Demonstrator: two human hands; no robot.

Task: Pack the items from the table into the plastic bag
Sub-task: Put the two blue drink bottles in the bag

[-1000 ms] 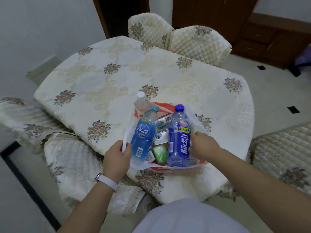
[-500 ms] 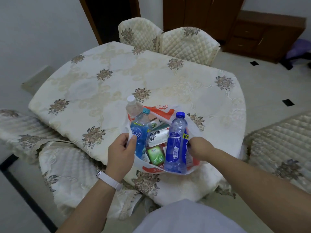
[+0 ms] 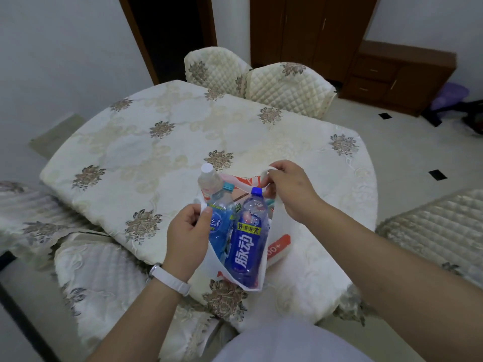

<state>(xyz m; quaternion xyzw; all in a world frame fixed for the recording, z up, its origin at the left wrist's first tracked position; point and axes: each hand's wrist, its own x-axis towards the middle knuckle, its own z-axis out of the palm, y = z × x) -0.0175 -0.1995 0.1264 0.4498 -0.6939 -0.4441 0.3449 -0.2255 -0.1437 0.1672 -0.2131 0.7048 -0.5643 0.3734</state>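
A white plastic bag (image 3: 274, 231) with red print lies near the front edge of the round table (image 3: 156, 152). Three bottles stick out of its mouth: a dark blue one (image 3: 247, 246), a light blue one (image 3: 222, 218) and a clear one with a white cap (image 3: 209, 178). My left hand (image 3: 187, 239) pinches the bag's left handle beside the light blue bottle. Over the bottle tops, my right hand (image 3: 290, 189) grips the right handle, lifted as a white loop. Other items in the bag are hidden.
The table wears a cream cloth with brown flowers. Quilted chairs stand at the far side (image 3: 261, 82), at the left (image 3: 91, 270) and at the right (image 3: 431, 231). A brown cabinet (image 3: 392, 74) stands at the back right.
My right hand left the bag's right rim, rose and took the right handle above the bottles. My left hand pulled its handle up. The bag's mouth narrowed around the bottles, hiding the small items.
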